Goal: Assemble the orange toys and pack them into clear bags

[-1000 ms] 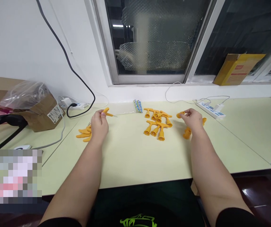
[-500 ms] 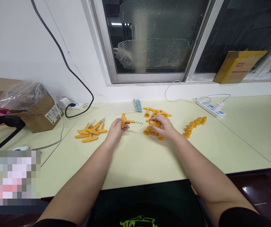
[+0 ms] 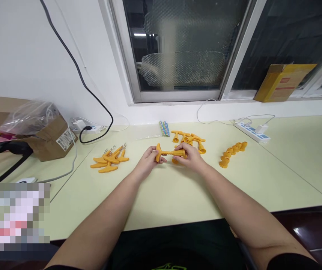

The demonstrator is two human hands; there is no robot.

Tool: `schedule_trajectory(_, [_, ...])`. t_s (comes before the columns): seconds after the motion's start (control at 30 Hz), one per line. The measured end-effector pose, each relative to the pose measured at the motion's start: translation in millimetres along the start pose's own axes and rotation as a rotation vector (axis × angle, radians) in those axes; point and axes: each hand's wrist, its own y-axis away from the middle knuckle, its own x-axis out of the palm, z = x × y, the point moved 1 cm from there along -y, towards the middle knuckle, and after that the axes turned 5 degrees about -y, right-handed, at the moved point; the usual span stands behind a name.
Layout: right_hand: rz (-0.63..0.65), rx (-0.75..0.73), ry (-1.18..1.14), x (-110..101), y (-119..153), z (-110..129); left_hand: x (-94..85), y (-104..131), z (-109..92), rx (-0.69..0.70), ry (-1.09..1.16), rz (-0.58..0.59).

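Note:
My left hand (image 3: pixel 149 159) is closed on the T-shaped handle of a yellow corkscrew (image 3: pixel 158 152). Its metal spiral is out of sight inside a yellow sleeve (image 3: pixel 180 153), which my right hand (image 3: pixel 191 156) grips by the ribbed, wider end. The two parts lie in one line, level above the table. Left of my hands is a heap of yellow corkscrews (image 3: pixel 112 159) with bare metal spirals. Behind my right hand lie several corkscrews with sleeves on them (image 3: pixel 188 138), partly hidden by it. A row of loose yellow sleeves (image 3: pixel 231 152) stands to the right.
Small colourful packets (image 3: pixel 164 128) on a clear bag lie near the wall. Power strips stand at the back right (image 3: pixel 252 132) and back left (image 3: pixel 93 129). A cardboard box (image 3: pixel 51 137) with plastic is at the left, beneath a hanging black cable (image 3: pixel 78 69).
My hands have come together, and the corkscrew's bare spiral has gone into the sleeve held in my right hand. My left hand has shifted right.

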Motion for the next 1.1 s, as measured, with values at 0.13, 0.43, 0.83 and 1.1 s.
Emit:
schedule_trajectory(0.13, [-0.011, -0.108, -0.031, 3.1, -0.5, -1.9, 6.0, 6.4, -3.3, -0.113, 0.009, 0.058])
schedule_trajectory(0.43, [0.174, 0.208, -0.343, 4.2, 2.9, 5.6, 8.7, 13.1, -10.3, 0.147, -0.114, 0.129])
schedule_trajectory(0.83, [0.305, 0.498, -0.635, 5.6, 5.3, 19.4, 14.0, 26.4, -23.2, 0.325, -0.267, 0.032])
schedule_trajectory(1.1, [0.133, 0.410, -0.595, 13.1, 3.4, 19.3, 5.6, 18.5, -23.2, 0.290, -0.208, 0.015])
